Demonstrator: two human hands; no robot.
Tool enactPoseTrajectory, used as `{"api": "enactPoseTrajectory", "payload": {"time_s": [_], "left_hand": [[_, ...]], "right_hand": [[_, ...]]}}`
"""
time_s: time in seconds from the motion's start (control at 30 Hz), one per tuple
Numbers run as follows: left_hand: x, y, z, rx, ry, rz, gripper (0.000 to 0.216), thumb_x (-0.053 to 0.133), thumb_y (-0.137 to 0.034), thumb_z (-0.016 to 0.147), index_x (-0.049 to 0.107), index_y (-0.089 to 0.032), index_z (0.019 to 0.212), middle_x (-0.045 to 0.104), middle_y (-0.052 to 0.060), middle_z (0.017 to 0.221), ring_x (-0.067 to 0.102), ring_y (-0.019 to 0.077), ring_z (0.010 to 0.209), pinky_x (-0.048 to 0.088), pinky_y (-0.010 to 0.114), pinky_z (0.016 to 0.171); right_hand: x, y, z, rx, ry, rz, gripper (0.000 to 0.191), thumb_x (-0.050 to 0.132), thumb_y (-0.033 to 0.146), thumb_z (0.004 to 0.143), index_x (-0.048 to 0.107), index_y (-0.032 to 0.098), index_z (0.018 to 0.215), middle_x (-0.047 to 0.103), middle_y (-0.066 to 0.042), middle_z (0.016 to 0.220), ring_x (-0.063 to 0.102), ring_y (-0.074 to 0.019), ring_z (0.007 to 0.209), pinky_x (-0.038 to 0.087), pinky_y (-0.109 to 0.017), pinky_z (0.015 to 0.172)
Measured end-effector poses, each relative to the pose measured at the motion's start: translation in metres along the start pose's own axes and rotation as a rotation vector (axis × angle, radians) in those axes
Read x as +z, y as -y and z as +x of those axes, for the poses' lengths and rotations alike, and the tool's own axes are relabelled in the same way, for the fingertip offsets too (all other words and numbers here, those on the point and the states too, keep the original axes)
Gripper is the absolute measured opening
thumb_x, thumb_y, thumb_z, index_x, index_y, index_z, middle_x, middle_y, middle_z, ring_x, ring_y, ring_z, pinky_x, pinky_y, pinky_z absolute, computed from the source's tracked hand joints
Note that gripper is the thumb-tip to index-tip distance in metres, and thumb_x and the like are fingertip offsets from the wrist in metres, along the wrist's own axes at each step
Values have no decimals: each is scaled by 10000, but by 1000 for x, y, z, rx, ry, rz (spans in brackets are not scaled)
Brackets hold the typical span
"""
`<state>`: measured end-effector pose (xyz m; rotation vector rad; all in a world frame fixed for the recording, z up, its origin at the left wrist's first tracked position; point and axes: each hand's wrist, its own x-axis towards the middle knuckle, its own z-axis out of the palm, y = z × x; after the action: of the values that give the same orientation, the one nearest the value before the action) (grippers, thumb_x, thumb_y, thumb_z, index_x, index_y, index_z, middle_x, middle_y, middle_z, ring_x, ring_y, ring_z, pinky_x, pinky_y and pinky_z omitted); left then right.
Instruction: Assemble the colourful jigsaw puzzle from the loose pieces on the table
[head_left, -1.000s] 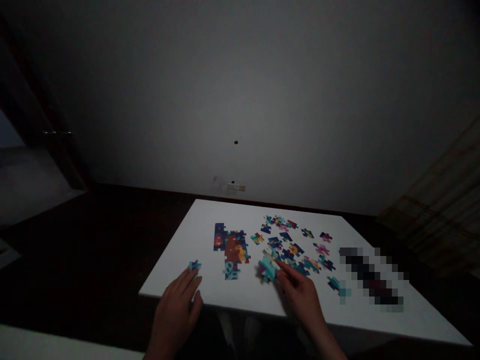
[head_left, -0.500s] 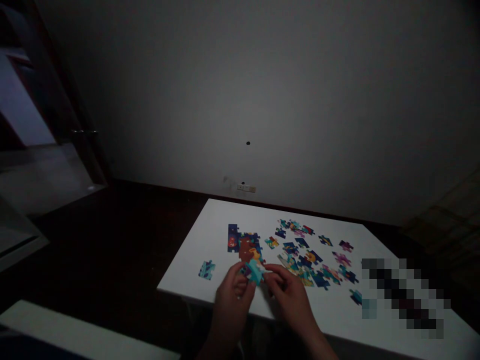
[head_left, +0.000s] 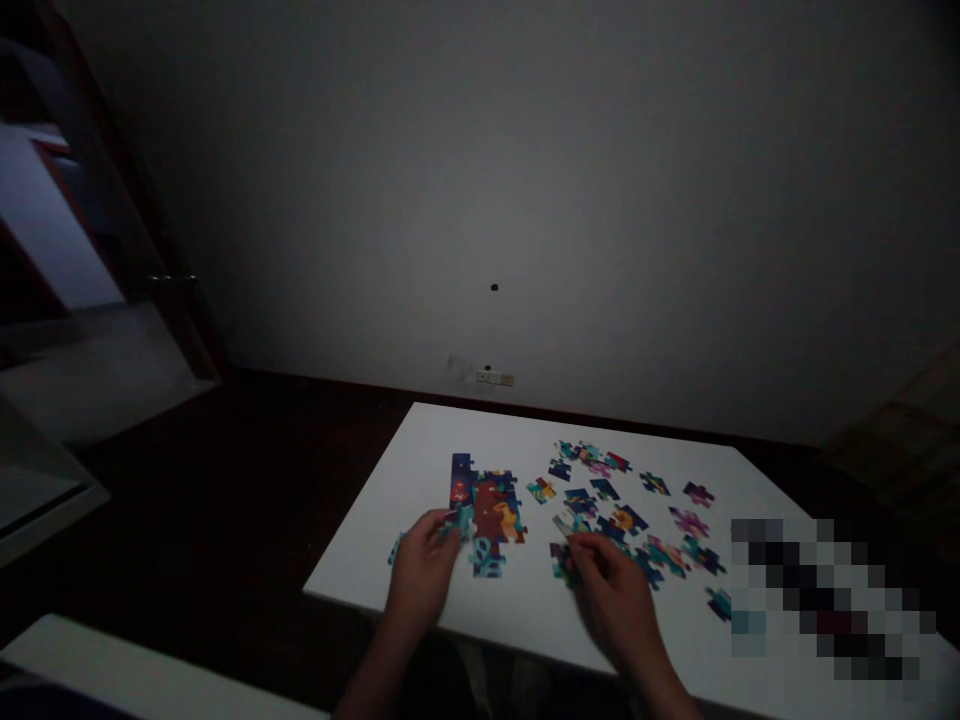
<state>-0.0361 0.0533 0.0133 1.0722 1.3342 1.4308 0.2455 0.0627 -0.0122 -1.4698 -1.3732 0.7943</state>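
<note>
A joined section of jigsaw puzzle (head_left: 491, 500), with brown and orange figures on dark blue, lies on the white table. At its lower left, my left hand (head_left: 421, 560) pinches a teal puzzle piece (head_left: 463, 522). A teal piece with pale loops (head_left: 486, 558) lies at the section's lower edge; whether it is locked in, I cannot tell. Right of the section, my right hand (head_left: 611, 580) is closed on a puzzle piece (head_left: 561, 525), seen nearly edge-on. A dark piece (head_left: 558, 560) lies beside those fingers. Another teal piece (head_left: 394, 546) is partly hidden behind my left hand.
Several loose puzzle pieces (head_left: 622, 518) spread over the middle and right of the white table (head_left: 375, 540). A blurred-out patch (head_left: 825, 600) covers something at the right. A pale ledge (head_left: 150, 660) is at lower left, and a wall (head_left: 600, 250) stands behind the table.
My hands have moved apart, the left one leftward with a teal piece, the right one rightward with another piece. The looped teal piece at the section's lower edge now shows.
</note>
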Motion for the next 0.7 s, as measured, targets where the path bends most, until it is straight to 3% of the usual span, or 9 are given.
{"api": "enactPoseTrajectory", "payload": {"time_s": [0.23, 0.37, 0.47, 0.7], "left_hand": [[-25, -17, 36, 86, 75, 154, 529, 802, -412, 780, 719, -173, 1245, 790, 66, 988, 754, 215, 856, 588, 326, 795], [-27, -16, 52, 98, 295, 273, 299, 711, -335, 842, 759, -170, 1087, 806, 82, 992, 751, 222, 923, 564, 320, 841], [-27, -14, 63, 140, 421, 470, 312, 628, -337, 908, 795, -178, 1118, 826, 92, 1073, 741, 243, 988, 552, 339, 887], [-21, -21, 80, 214, 548, 771, 265, 585, -217, 895, 834, -207, 982, 830, 53, 999, 716, 224, 923, 487, 303, 837]], "right_hand": [[1, 6, -4, -33, 9, 18, 491, 643, 653, 922, 813, 196, 974, 787, -104, 844, 711, -291, 779, 511, -364, 660], [0, 7, -4, -37, 7, 53, 484, 659, 656, 916, 815, 201, 963, 784, -104, 836, 711, -291, 778, 518, -363, 662], [0, 5, -4, -39, 9, 68, 475, 658, 649, 926, 815, 203, 969, 782, -102, 838, 712, -292, 796, 523, -364, 680], [1, 0, -3, -37, 19, 61, 492, 650, 658, 931, 810, 196, 988, 788, -107, 862, 715, -299, 822, 512, -368, 689]]}}
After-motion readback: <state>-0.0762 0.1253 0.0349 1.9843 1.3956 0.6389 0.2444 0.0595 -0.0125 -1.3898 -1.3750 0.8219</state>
